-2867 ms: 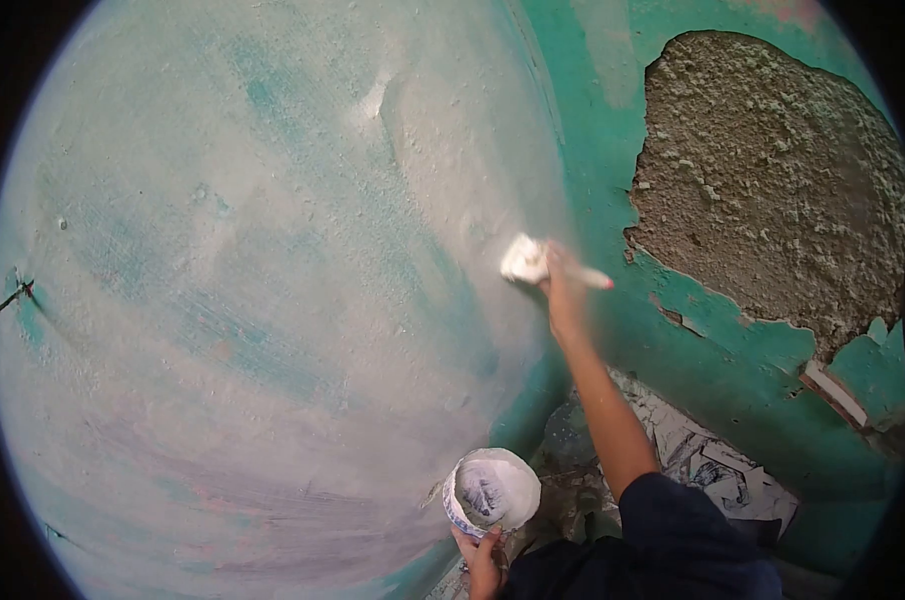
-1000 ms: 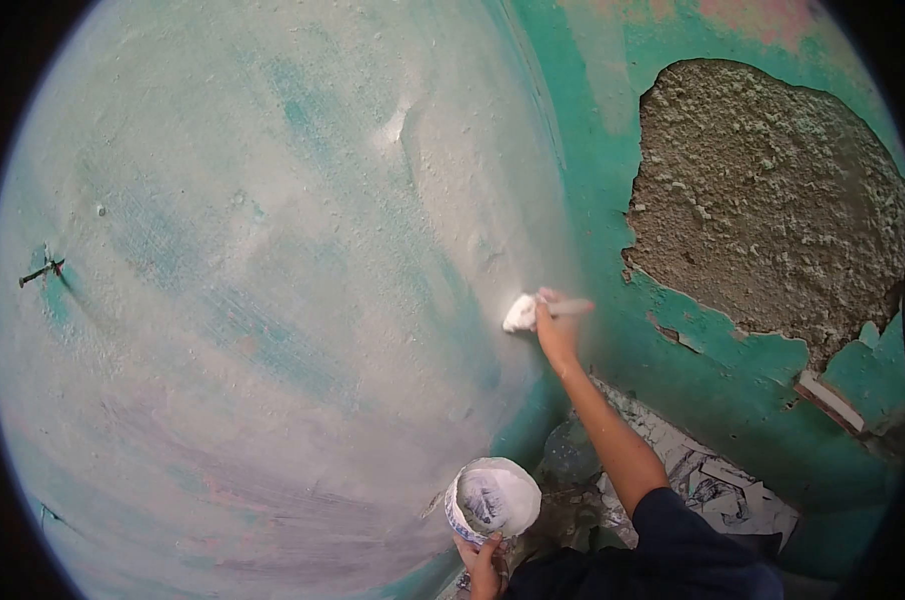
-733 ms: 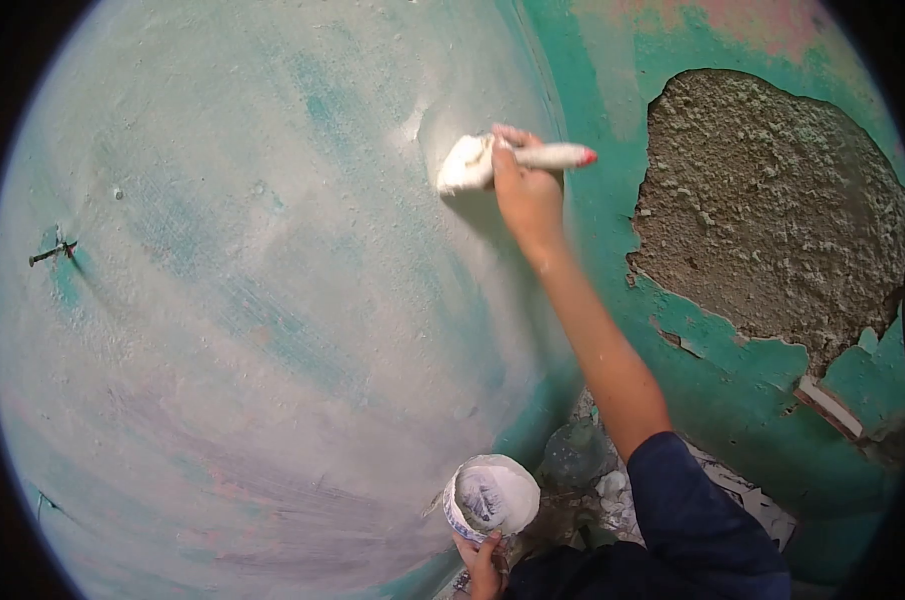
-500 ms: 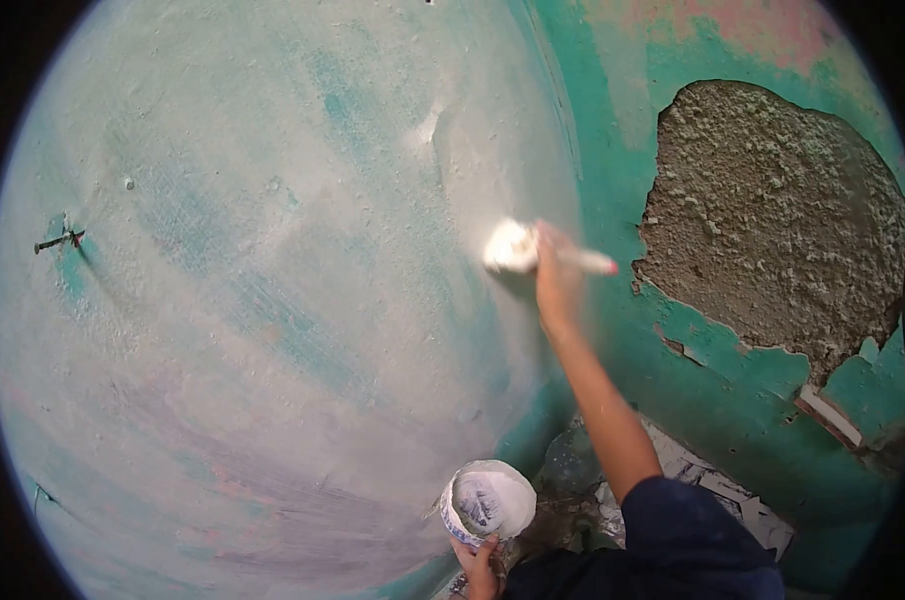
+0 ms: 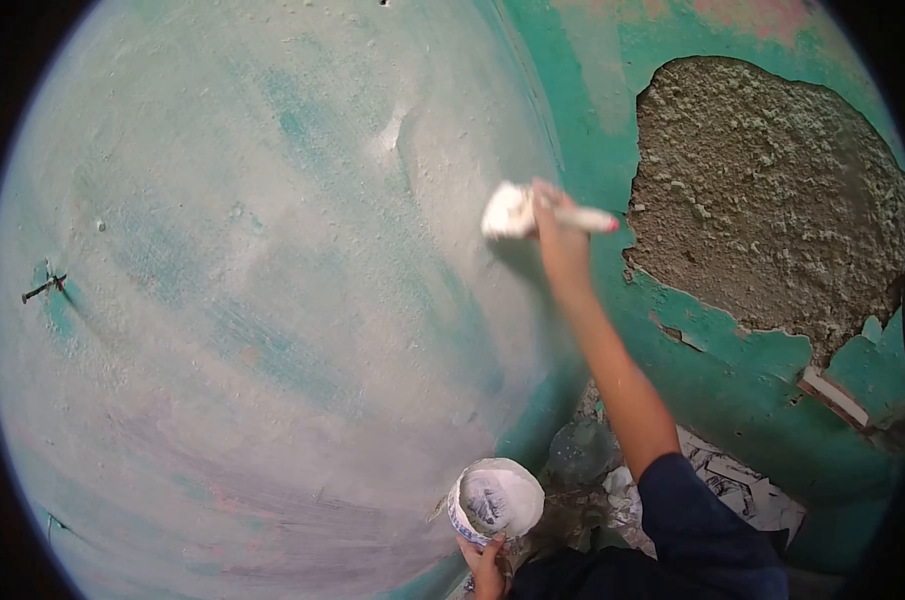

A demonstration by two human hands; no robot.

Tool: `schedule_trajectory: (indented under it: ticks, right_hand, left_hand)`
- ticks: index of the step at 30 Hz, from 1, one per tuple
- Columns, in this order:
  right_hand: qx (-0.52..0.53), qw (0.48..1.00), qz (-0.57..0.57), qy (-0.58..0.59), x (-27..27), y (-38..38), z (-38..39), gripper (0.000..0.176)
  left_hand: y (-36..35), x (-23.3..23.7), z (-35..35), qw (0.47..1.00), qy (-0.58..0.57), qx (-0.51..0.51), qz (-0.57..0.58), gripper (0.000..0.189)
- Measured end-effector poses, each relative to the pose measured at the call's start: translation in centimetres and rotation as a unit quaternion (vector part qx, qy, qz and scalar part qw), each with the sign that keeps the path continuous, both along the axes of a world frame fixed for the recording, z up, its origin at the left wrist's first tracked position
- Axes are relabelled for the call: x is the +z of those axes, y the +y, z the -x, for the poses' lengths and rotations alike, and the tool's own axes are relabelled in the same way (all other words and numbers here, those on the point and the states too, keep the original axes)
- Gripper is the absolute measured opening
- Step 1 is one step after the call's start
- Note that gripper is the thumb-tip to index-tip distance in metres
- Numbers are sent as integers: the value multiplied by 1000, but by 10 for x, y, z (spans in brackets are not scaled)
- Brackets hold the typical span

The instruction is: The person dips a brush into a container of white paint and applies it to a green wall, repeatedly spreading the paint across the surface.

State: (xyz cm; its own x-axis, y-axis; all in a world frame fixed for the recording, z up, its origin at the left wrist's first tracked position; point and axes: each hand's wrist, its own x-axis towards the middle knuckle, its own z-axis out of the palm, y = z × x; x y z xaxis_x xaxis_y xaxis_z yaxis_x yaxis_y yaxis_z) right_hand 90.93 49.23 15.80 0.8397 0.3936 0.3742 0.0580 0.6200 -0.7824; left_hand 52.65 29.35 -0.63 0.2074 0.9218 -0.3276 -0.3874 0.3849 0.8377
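My right hand (image 5: 556,225) is closed round the handle of a wide paintbrush (image 5: 511,211). White-coated bristles point left, against or close to the whitish wall (image 5: 323,230); the red-tipped handle end sticks out to the right. Low in the view, my left hand (image 5: 487,556) grips the side of a round white tub (image 5: 497,499) from below. Whitish paint or paste lies inside the tub, with a darker patch at its middle.
The green wall (image 5: 603,120) on the right has a large patch of bare rough plaster (image 5: 763,190). A nail (image 5: 45,288) juts from the left wall. Debris and pale scraps (image 5: 733,480) lie on the floor below.
My right hand and the brush are slightly higher in the view. The walls have shifted left in the view, and the tub appears slightly further right, still in my left hand.
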Motion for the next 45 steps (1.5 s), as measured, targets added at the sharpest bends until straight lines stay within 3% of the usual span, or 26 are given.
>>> schedule_trajectory:
  ticks: [2,6,9,11,13,14,16,17,19,20,22,24,26,28,31,33,36,41,45]
  right_hand:
    - [43,994,-96,-6,39,8,-12,33]
    - [107,989,-98,38,30,19,-11,36]
    - [104,982,-86,130,-46,14,6,38]
    - [59,993,-14,106,-125,12,16,39]
    - [84,964,-14,250,-175,1,22,39]
    - [86,963,-13,254,-199,-3,24,39]
    - [56,957,133,253,-228,-11,22,36]
    - [55,956,133,255,-233,-12,20,36]
    - [30,947,270,171,-237,-11,13,31]
    - [30,947,271,171,-226,-11,11,31]
    - [-31,944,329,15,-190,-2,5,28]
    - [-101,961,257,-28,-125,5,4,30]
    - [-93,976,189,-61,-54,7,-4,30]
    - [-62,995,42,-70,-12,24,-21,28]
    - [67,995,-73,-21,33,17,-23,32]
    - [90,993,-77,-3,-3,21,-22,34]
    - [102,989,-55,90,-100,17,-7,37]
    - [66,972,150,170,-261,-17,17,38]
    - [66,948,272,150,-274,-31,19,35]
  left_hand:
    - [0,1,0,1000,10,4,1,71]
    - [1,1,1,997,72,-20,14,70]
    - [3,2,-4,999,45,0,-2,69]
    - [1,-1,0,998,65,4,14,68]
    - [1,-3,1,998,60,5,8,67]
    - [0,-3,3,999,53,3,1,67]
    - [0,1,0,999,48,8,-1,66]
    - [0,3,-2,999,40,11,-4,66]
    - [1,4,-2,999,47,8,-2,66]
    - [-1,4,-2,999,51,7,2,66]
    - [-1,6,-2,998,60,4,11,66]
    - [-2,9,-5,998,67,2,19,66]
    - [-3,12,-9,998,59,12,20,66]
    - [-3,12,-11,999,46,13,14,67]
    - [-3,16,-19,999,11,39,14,64]
    - [-5,19,-20,998,-10,64,21,61]
    - [-5,19,-19,997,-5,76,34,62]
    - [-3,12,-13,999,40,28,-9,65]
    - [4,19,-22,999,44,10,-15,68]
